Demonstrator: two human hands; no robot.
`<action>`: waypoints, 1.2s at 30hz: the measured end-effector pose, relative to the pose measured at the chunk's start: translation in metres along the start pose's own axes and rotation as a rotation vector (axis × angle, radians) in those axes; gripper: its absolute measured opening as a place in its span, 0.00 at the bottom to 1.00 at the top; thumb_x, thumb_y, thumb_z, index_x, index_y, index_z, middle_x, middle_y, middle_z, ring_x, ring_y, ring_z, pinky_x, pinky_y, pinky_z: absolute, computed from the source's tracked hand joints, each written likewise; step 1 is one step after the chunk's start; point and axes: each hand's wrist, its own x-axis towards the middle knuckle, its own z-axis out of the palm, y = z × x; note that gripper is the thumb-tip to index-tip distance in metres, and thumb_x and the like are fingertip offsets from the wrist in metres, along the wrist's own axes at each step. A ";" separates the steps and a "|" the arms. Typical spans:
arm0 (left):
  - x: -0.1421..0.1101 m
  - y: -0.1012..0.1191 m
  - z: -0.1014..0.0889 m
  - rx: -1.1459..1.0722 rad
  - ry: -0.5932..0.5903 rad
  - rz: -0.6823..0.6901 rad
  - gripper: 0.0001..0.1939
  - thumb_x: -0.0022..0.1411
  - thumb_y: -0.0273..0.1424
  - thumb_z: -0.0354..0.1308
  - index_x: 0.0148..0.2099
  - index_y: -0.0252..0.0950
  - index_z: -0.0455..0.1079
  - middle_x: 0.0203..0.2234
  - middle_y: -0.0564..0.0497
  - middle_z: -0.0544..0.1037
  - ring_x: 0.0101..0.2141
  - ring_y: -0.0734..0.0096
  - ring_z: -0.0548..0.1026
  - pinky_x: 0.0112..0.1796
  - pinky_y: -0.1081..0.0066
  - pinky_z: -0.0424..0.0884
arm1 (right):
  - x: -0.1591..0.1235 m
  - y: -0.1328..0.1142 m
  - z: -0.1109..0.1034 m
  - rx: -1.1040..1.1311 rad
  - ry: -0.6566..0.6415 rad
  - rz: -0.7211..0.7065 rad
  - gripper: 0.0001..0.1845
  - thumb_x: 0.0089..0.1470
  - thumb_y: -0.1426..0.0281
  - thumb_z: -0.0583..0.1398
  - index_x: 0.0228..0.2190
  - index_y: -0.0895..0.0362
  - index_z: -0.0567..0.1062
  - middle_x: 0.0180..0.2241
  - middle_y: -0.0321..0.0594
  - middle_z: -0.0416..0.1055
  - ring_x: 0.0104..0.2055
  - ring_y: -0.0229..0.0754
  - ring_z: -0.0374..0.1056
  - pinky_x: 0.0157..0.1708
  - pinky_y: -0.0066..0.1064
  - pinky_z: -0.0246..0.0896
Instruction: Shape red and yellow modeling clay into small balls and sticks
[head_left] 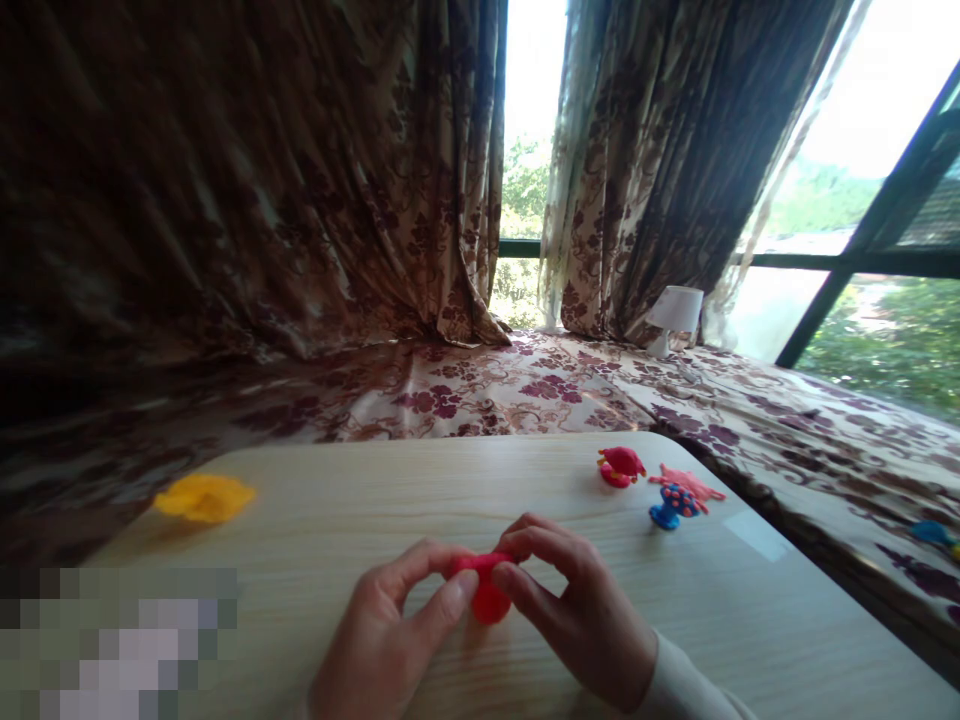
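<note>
Near the front middle of the table, both hands pinch a piece of red modelling clay (490,562) from its two sides. My left hand (401,625) grips the left end between thumb and forefinger. The right end is squeezed by the thumb and fingers of my right hand (577,600). Just below the pinched piece shows a rounded red-orange lump (491,602); whether it is joined to the piece above, I cannot tell. My fingertips hide part of the clay.
A yellow clay piece (206,498) lies at the table's left edge. At the back right sit a red clay figure (621,466), a flat pink piece (688,483) and a blue figure with pink dots (670,507). Behind the pale table (420,470) stands a white lamp (675,310).
</note>
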 end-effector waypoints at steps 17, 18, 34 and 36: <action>0.000 -0.009 -0.004 0.059 0.004 0.017 0.13 0.55 0.37 0.57 0.38 0.36 0.76 0.29 0.51 0.78 0.33 0.68 0.74 0.37 0.75 0.69 | 0.002 0.001 -0.001 0.010 0.023 -0.018 0.11 0.56 0.68 0.56 0.27 0.59 0.74 0.26 0.38 0.69 0.29 0.35 0.65 0.31 0.25 0.60; 0.000 -0.010 -0.004 0.055 0.006 0.018 0.13 0.55 0.37 0.57 0.38 0.37 0.76 0.30 0.51 0.78 0.34 0.68 0.74 0.37 0.75 0.69 | 0.002 0.001 -0.001 0.012 0.025 -0.015 0.11 0.56 0.67 0.56 0.27 0.59 0.74 0.26 0.38 0.69 0.29 0.35 0.65 0.31 0.25 0.60; 0.000 -0.008 0.001 0.034 -0.001 0.013 0.11 0.55 0.37 0.56 0.33 0.35 0.74 0.29 0.51 0.78 0.34 0.68 0.73 0.40 0.73 0.68 | 0.001 0.001 0.000 0.021 -0.014 0.010 0.11 0.56 0.68 0.56 0.26 0.59 0.73 0.26 0.38 0.69 0.29 0.35 0.65 0.31 0.25 0.60; -0.001 -0.008 0.001 0.025 -0.008 0.010 0.11 0.55 0.37 0.56 0.32 0.36 0.74 0.28 0.51 0.78 0.34 0.69 0.73 0.39 0.74 0.68 | 0.001 0.001 0.001 0.024 -0.018 0.012 0.11 0.56 0.68 0.56 0.26 0.59 0.74 0.26 0.38 0.69 0.29 0.35 0.66 0.31 0.25 0.60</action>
